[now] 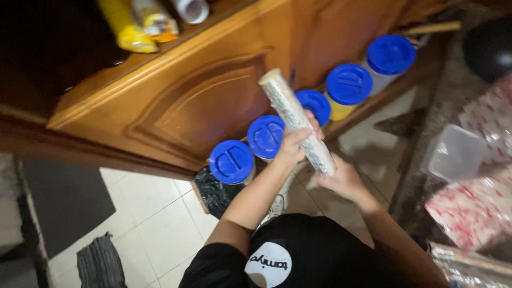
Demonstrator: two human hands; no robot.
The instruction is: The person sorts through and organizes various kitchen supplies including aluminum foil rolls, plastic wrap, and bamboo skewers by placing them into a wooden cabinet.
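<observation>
Both your hands grip the foil roll [296, 120]: left hand [292, 147] around its middle, right hand [343, 178] at its lower end, above blue-lidded jars [231, 161].

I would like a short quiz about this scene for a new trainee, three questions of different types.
1. True or false: both hands hold the silver foil roll.
2. How many blue lids stand in the row along the wooden cabinet?
3. Multiple choice: which hand grips the roll higher up? A) left hand B) right hand C) neither touches it.

Key
1. True: the left hand wraps the middle of the roll and the right hand is at its lower end.
2. Five.
3. A.
</observation>
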